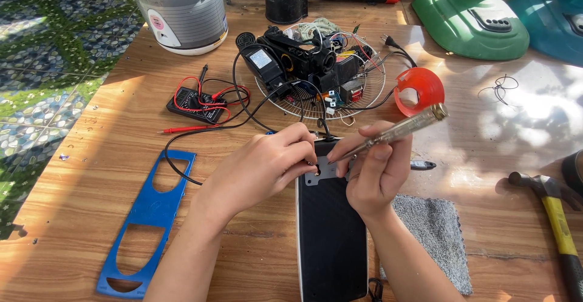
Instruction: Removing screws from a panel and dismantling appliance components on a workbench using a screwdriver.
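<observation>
Hard to see what's going on right at the tip of the clear-handled screwdriver [395,131]: its point disappears behind the fingers where both hands meet, so I can't tell if it's seated in a screw. The long black textured panel [331,235] under the hands runs off the bottom edge, and the small grey metal plate [322,171] at its top end is half covered by fingertips. The yellow-handled hammer [555,208] off to the right of the right hand is cut off too, same with the green fan base [470,20] further out beyond it.

The left hand [264,165] is curled mostly closed, fingertips pinching down on the top edge of the panel right by the metal plate. The right hand [376,171] is closed around the screwdriver, holding it slanted with the handle pointing up and away to the right.

Just past the hands there's a wire fan grille with a pile of black electrical parts [316,71]. A blue plastic cutout strip [149,220] lies on the wooden bench [91,174] left of the left hand, and a grey carpet scrap [434,235] sits right beside the right wrist.
</observation>
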